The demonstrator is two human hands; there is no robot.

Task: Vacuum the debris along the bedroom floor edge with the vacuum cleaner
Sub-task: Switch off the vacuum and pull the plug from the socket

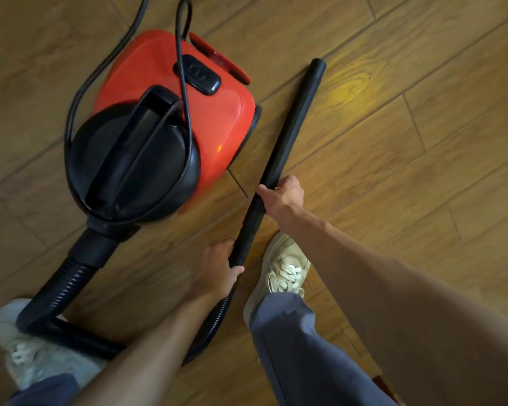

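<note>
vacuum cleaner, red: on floor, no floor edge in view. wand, black: tip angled toward planks right of cleaner. left hand clasps wand's near end, right hand wraps mid-shaft; two-point hold likely for steering. debris: none discernible.

Brown wood-grain plank flooring running on the diagonal, dark seams between boards, warm yellowish patch of light up top right.
</note>
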